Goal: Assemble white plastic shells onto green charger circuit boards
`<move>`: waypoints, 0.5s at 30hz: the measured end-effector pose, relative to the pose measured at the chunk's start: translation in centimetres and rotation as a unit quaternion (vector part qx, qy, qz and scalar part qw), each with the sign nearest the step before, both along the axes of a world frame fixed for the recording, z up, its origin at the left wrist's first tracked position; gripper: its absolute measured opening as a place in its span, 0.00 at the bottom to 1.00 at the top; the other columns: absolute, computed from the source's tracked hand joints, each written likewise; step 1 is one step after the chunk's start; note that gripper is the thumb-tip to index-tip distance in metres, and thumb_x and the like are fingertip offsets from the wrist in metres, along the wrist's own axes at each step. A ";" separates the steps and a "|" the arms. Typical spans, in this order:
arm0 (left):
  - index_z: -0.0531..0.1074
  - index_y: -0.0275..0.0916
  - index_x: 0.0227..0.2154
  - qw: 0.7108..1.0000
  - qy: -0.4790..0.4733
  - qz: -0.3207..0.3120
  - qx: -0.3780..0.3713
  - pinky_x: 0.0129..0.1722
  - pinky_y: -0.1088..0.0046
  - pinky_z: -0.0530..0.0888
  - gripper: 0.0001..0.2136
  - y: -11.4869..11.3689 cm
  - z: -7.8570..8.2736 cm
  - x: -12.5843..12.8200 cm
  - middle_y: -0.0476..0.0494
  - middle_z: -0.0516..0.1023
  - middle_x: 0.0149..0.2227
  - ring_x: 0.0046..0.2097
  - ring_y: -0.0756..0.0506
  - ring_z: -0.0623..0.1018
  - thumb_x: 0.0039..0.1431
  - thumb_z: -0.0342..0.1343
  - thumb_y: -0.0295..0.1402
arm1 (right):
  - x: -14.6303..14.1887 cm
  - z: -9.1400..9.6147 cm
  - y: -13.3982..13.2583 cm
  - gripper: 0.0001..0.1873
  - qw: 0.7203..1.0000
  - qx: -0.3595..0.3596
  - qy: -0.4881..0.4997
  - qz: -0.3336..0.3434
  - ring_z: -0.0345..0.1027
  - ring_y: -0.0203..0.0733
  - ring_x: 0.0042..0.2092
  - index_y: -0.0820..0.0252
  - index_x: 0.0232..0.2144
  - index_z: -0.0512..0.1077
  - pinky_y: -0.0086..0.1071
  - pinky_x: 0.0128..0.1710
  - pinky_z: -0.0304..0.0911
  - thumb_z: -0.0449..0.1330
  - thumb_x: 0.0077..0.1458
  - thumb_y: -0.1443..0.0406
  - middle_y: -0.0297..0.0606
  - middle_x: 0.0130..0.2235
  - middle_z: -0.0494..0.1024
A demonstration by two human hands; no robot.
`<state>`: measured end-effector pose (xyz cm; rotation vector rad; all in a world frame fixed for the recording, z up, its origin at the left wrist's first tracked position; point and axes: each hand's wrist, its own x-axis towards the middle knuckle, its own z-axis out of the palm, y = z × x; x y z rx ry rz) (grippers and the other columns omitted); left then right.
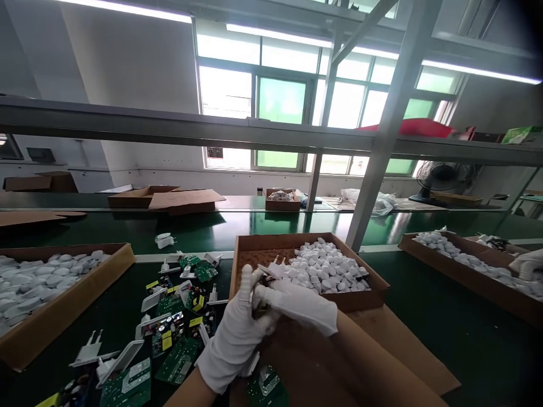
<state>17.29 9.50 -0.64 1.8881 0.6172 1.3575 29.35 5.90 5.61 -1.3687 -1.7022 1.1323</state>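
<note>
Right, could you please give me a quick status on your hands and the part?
Both hands gloved, left hand and right hand pinching a white plug part. Held over the cardboard box of white caps. Circuit boards scattered left.

white gloves (237,333), white plug parts (326,265) in a brown box (250,249), green circuit boards (178,359), dark green table (445,316).

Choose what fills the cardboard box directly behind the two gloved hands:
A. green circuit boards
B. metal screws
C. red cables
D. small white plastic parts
D: the cardboard box behind the left hand and the right hand holds a heap of small white plastic parts; the green circuit boards lie loose on the table to its left.
</note>
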 end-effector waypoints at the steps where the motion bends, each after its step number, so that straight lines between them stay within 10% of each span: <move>1: 0.61 0.41 0.49 0.998 -0.036 0.011 -0.059 0.53 0.72 0.58 0.31 0.1 0.2 0.1 0.43 0.64 0.50 0.51 0.42 0.63 0.37 0.62 0.24 | 0.0 0.9 -0.1 0.18 0.998 -0.006 -0.054 0.010 0.62 0.34 0.22 0.60 0.20 0.62 0.27 0.21 0.57 0.48 0.48 0.52 0.32 0.19 0.66; 5: 0.68 0.39 0.41 0.933 -0.185 -0.046 -0.306 0.51 0.70 0.61 0.19 0.6 1.3 -0.3 0.43 0.68 0.46 0.50 0.42 0.65 0.43 0.58 0.23 | 0.7 2.9 0.3 0.20 0.960 0.062 -0.272 -0.003 0.63 0.35 0.24 0.59 0.31 0.67 0.26 0.21 0.55 0.50 0.46 0.50 0.33 0.24 0.72; 10: 0.66 0.33 0.41 0.790 -0.359 -0.129 -0.481 0.42 0.67 0.71 0.13 1.3 3.0 -1.3 0.38 0.71 0.41 0.45 0.42 0.70 0.52 0.48 0.19 | 3.7 1.7 2.4 0.19 0.954 0.074 -0.272 -0.105 0.68 0.35 0.30 0.58 0.42 0.65 0.26 0.26 0.59 0.43 0.53 0.58 0.36 0.34 0.74; 15: 0.67 0.29 0.37 0.787 -0.360 -0.095 -0.492 0.39 0.67 0.73 0.09 1.7 3.8 -2.0 0.36 0.71 0.40 0.44 0.42 0.71 0.53 0.48 0.17 | 4.9 -0.5 4.7 0.20 0.924 0.102 -0.341 -0.136 0.62 0.39 0.46 0.57 0.47 0.61 0.29 0.41 0.58 0.43 0.52 0.62 0.39 0.48 0.67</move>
